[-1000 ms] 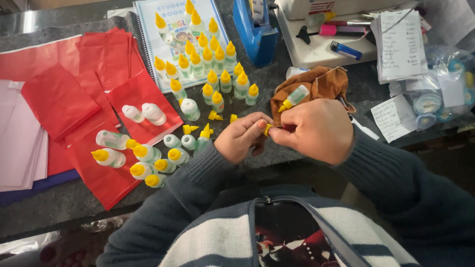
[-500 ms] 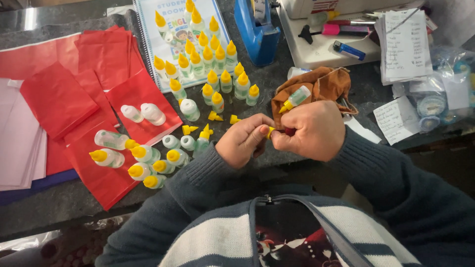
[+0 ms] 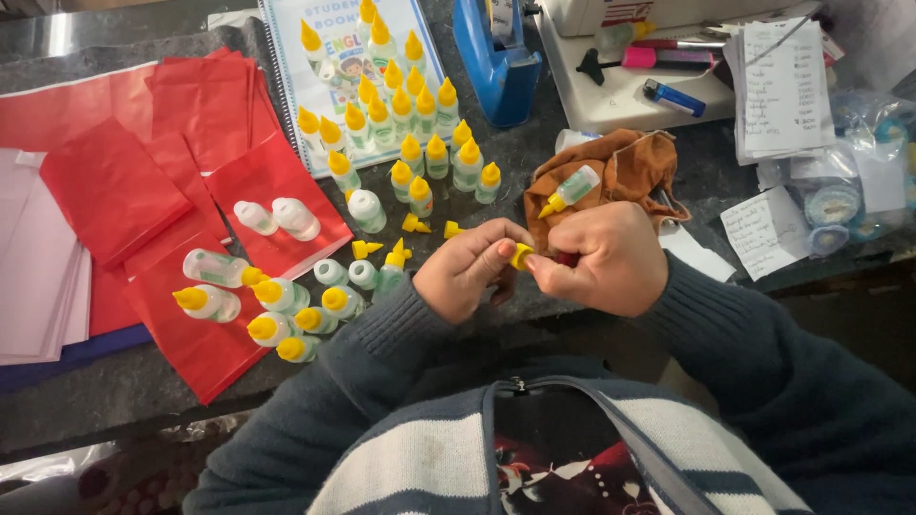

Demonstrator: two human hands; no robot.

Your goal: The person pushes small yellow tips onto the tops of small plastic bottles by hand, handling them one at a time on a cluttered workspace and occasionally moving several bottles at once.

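A small yellow cap (image 3: 521, 256) was pinched between the fingertips of the left hand (image 3: 469, 269) and right hand (image 3: 603, 259), both curled tight, just above the dark counter (image 3: 534, 143) edge. A capped glue bottle (image 3: 570, 191) was laid on a brown cloth (image 3: 625, 167) just behind. More bottles were stood on a booklet (image 3: 286, 67); others were lying on red sheets (image 3: 191, 324).

Bare dark tabletop (image 3: 143, 381) lies open along the near edge, below the red paper sheets (image 3: 191, 238). Beyond the sheets' right edge, lying bottles (image 3: 277, 305) and loose yellow caps (image 3: 382, 250) crowd the way, and upright yellow-capped bottles (image 3: 410, 133) stand packed behind them. Farther right of the sheets, a brown cloth (image 3: 620, 172) and blue tape dispenser (image 3: 501, 57) block passage.
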